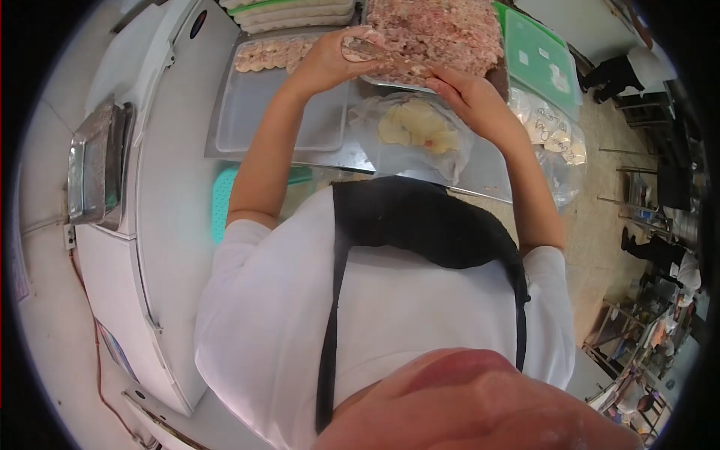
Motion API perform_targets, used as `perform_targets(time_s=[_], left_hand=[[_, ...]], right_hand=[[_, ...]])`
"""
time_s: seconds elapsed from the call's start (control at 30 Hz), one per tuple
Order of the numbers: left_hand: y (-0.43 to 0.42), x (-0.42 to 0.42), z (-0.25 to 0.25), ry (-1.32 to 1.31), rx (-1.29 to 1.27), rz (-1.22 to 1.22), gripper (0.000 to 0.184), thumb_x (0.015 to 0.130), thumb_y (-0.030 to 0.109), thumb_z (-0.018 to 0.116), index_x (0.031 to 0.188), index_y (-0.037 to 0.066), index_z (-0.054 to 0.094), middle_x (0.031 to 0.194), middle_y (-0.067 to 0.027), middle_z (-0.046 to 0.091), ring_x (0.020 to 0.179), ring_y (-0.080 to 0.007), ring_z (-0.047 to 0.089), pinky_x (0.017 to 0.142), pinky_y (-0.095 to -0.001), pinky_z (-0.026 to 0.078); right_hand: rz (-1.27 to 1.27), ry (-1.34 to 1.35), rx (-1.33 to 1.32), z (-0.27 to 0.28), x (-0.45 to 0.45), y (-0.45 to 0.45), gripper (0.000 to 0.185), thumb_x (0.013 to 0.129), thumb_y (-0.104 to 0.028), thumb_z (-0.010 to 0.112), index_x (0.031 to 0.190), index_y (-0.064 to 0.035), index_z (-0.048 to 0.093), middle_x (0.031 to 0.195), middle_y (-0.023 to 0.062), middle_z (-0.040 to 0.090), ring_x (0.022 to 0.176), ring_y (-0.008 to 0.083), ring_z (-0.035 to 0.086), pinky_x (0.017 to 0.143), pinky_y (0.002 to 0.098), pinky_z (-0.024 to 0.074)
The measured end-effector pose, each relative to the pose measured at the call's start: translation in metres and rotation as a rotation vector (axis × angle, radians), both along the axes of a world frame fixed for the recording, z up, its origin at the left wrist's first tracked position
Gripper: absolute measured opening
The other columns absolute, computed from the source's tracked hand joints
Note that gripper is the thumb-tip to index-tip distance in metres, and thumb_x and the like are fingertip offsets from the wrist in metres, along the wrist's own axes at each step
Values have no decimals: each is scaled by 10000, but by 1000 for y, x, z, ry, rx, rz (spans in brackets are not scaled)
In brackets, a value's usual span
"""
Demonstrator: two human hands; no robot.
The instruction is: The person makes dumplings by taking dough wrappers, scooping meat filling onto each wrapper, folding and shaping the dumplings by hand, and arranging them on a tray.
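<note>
Over the tray's near edge, my left hand (pixel 337 58) is curled around a dumpling (pixel 357 48), mostly hidden by the fingers, with meat showing. My right hand (pixel 466 97) grips a thin, flat spreader (pixel 405 66), its tip reaching toward the left hand. Behind both hands is a tray heaped with ground meat (pixel 442 30). Rows of filled dumplings (pixel 270 55) sit at the far end of a shallow clear tray (pixel 281 120), left of the meat. Closer to my body, round pale-yellow wrappers (pixel 420 126) lie on an open plastic bag (pixel 367 120).
Stacked trays with a green lid (pixel 289 15) stand at the back left. Green-lidded containers (pixel 540 60) and marked plastic packs (pixel 551 127) line the right edge. A white refrigerator (pixel 169 187) flanks the left. Other people (pixel 637 67) and shelves are farther right.
</note>
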State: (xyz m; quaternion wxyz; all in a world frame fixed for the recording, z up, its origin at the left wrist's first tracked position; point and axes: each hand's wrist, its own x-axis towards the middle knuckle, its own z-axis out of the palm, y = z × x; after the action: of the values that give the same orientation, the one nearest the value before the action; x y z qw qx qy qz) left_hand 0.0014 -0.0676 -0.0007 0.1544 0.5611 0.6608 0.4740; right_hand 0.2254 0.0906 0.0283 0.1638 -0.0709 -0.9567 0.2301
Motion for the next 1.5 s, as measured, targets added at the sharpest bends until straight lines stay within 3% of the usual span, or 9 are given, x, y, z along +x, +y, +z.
perform_targets(time_s=[0.2, 0.3, 0.6, 0.9, 1.0, 1.13, 1.2, 1.33, 1.5], left_hand=[[-74, -52, -28, 136, -125, 167, 522, 727, 322, 775, 1126, 40, 593, 1048, -96, 637, 966, -188, 587, 827, -319, 472], [-114, -103, -87, 223, -305, 349, 549, 724, 342, 758, 1145, 38, 579, 1116, -145, 605, 1052, -258, 564, 874, -356, 456], [-105, -133, -129, 216, -394, 630, 598, 744, 306, 718, 1214, 16, 489, 1109, -235, 591, 1012, -380, 581, 855, -422, 467], [-68, -137, -169, 146, -318, 716, 613, 761, 266, 693, 1245, -31, 463, 1157, -281, 564, 1058, -410, 560, 888, -437, 457], [-63, -158, -175, 96, -392, 631, 634, 753, 257, 689, 1266, -39, 461, 1196, -275, 549, 1123, -407, 525, 937, -428, 432], [-68, -118, -118, 400, -570, 557, 632, 755, 278, 690, 1282, -6, 488, 1225, -246, 550, 1149, -389, 523, 960, -406, 428], [-64, -85, -95, 455, -548, 555, 577, 774, 266, 681, 1266, 12, 517, 1210, -229, 565, 1139, -372, 536, 955, -398, 434], [-25, 16, -62, -7, -300, 391, 388, 835, 208, 637, 1192, 64, 593, 1140, -181, 610, 1071, -308, 578, 928, -370, 450], [35, 94, -116, 221, -295, 57, 285, 783, 164, 647, 1047, 57, 655, 1033, -163, 623, 994, -304, 584, 866, -375, 456]], right_hand=[[-89, 37, -249, -37, -4, -8, 367, 929, -291, 549, 1156, -6, 593, 962, 129, 672, 877, 267, 642, 778, 329, 478], [-291, -50, -500, -53, 22, -12, 344, 953, -261, 542, 1176, -5, 604, 746, -8, 569, 643, 55, 511, 567, 192, 397], [-624, -12, -974, -73, 76, -41, 304, 951, -235, 541, 1191, -64, 616, 632, -87, 425, 493, -1, 346, 440, 158, 242], [-547, -78, -867, -69, 82, -19, 327, 976, -325, 485, 1131, -67, 616, 614, -92, 359, 493, 1, 298, 440, 174, 213], [-524, -204, -664, -59, 80, 11, 329, 967, -309, 484, 1082, -51, 653, 637, 5, 517, 567, 106, 491, 521, 256, 376], [-417, -344, 300, -45, 80, 88, 382, 929, -395, 512, 929, -43, 660, 743, 147, 625, 703, 322, 621, 642, 416, 463], [-427, -639, 333, -8, 60, 115, 389, 908, -405, 523, 842, -49, 666, 844, 159, 653, 820, 361, 610, 683, 451, 462], [-270, -357, 680, -32, 32, 161, 342, 892, -330, 540, 734, -42, 636, 769, 140, 635, 793, 344, 616, 680, 443, 476], [15, -220, 537, -69, 33, 110, 119, 741, -99, 550, 746, -24, 642, 788, 151, 652, 759, 319, 653, 657, 424, 522]])
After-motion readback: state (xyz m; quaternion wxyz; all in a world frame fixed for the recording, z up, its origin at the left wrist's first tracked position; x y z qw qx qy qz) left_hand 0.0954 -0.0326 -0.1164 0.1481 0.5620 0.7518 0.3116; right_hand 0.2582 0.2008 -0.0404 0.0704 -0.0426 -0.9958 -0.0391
